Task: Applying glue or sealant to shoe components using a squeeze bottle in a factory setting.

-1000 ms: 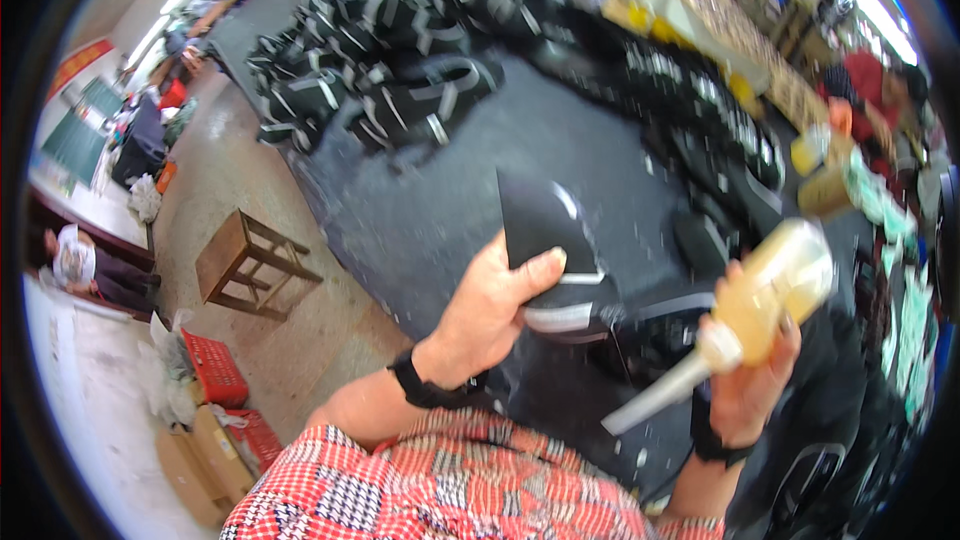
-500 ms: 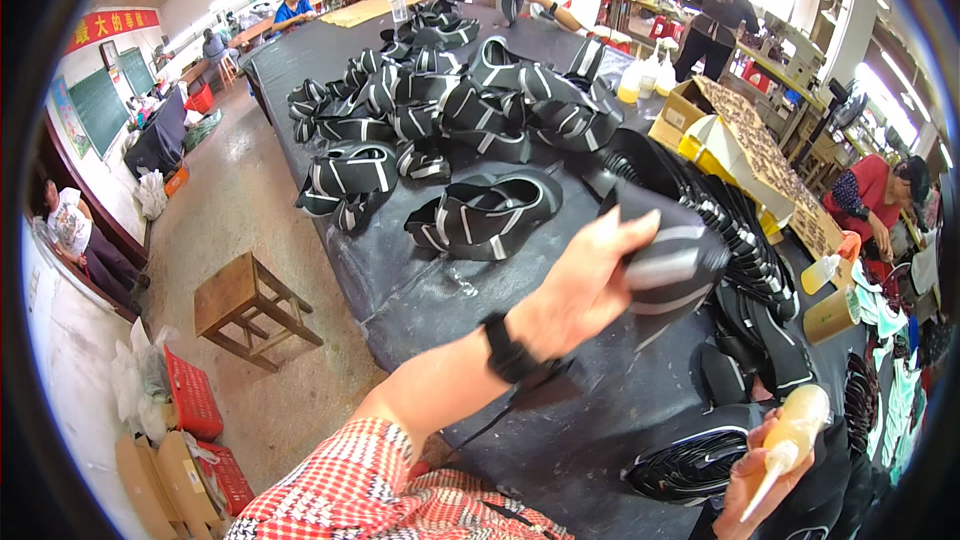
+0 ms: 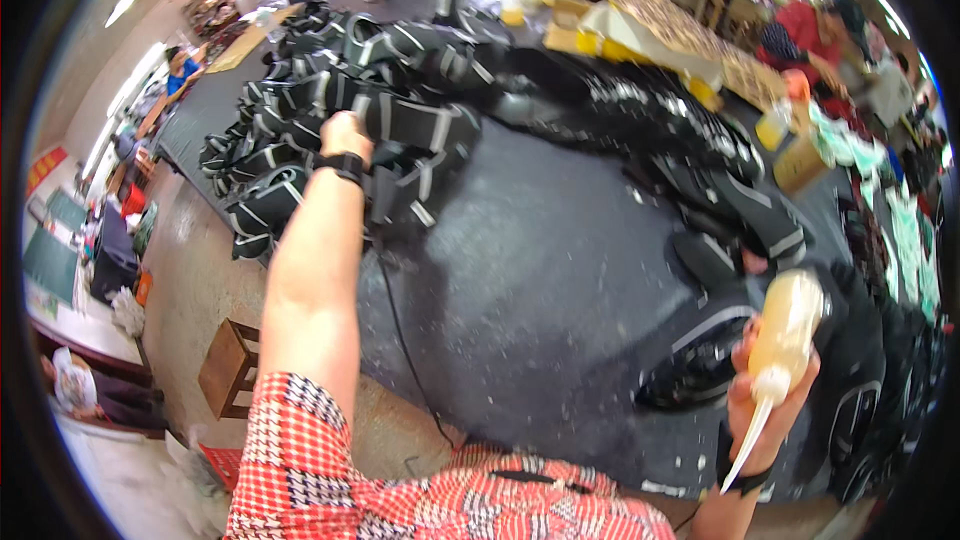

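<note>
My left hand (image 3: 347, 137) reaches far out over a heap of black bands with grey stripes (image 3: 290, 140). A black striped band (image 3: 425, 128) lies right by its fingertips. Blur and the angle hide the fingers, so I cannot tell if it grips that band. At the lower right, my right hand (image 3: 770, 385) is closed round a clear squeeze bottle (image 3: 790, 315) of pale yellow liquid. Its long white nozzle tilts downward. Beside that hand are stacked black pieces with light edging (image 3: 700, 350).
A long row of black pieces (image 3: 620, 100) curves along the far right side of the dark table (image 3: 520, 270). Behind it stand a cardboard box (image 3: 680, 30) and a bottle of yellowish liquid (image 3: 773, 125). A wooden stool (image 3: 228, 365) is on the floor at left. Co-workers sit further off.
My left arm has stretched forward and left, taking the striped band from mid-table to the heap. The view has turned. My right hand still grips the bottle, nozzle down.
</note>
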Demonstrator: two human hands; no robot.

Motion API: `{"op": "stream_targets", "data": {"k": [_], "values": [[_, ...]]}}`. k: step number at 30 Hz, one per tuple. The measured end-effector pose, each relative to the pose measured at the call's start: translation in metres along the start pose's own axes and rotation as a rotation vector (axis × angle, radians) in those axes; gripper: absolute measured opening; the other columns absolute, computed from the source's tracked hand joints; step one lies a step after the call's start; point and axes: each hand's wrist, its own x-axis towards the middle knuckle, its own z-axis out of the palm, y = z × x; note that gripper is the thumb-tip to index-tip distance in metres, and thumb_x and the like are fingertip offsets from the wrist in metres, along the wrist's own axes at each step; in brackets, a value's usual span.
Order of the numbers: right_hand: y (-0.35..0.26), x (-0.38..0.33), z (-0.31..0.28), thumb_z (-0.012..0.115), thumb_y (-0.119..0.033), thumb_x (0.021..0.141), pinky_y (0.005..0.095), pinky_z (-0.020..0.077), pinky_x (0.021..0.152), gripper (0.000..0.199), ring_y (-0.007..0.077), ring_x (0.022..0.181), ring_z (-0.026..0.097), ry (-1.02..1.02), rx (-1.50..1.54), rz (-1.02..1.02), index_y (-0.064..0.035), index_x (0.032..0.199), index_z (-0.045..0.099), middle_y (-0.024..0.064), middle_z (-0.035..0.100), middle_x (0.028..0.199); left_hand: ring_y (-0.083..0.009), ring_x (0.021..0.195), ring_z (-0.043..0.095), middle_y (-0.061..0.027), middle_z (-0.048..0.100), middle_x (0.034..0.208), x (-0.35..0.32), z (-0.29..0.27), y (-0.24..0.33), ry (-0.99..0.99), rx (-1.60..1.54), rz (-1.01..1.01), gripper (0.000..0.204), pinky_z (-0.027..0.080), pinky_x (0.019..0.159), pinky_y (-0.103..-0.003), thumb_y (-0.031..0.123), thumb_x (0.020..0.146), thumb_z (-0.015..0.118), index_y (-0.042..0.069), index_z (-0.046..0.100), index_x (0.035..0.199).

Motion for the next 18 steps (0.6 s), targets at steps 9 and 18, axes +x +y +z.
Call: {"op": "stream_targets", "data": {"k": [9, 18], "values": [[-0.102, -0.02, -0.106, 0.054, -0.021, 0.078, 0.0396, 0.0525, 0.07, 0.057, 0.0296, 0.106, 0.044, -0.13, 0.287, -0.149, -0.0005, 0.124, 0.027, 0.0167, 0.036, 0.119, -0.0145, 0.073, 0.048, -0.0088, 0.054, 0.084, -0.141, -0.091, 0.145, 0.266, -0.882, 0.096, 0.027, 0.04, 0.07, -0.029, 0.024, 0.087, 0.044, -0.002, 0.053, 0.087], [-0.109, -0.03, -0.152, 0.054, -0.025, 0.077, 0.0458, 0.0506, 0.075, 0.058, 0.0323, 0.104, 0.047, -0.104, 0.328, 0.026, 0.0015, 0.122, 0.03, 0.0185, 0.042, 0.116, -0.0139, 0.105, 0.044, -0.0097, 0.043, 0.118, -0.363, -0.05, 0.247, -1.339, -1.471, -0.249, 0.063, 0.039, 0.082, -0.027, 0.032, 0.081, 0.056, 0.004, 0.026, 0.128]]}}
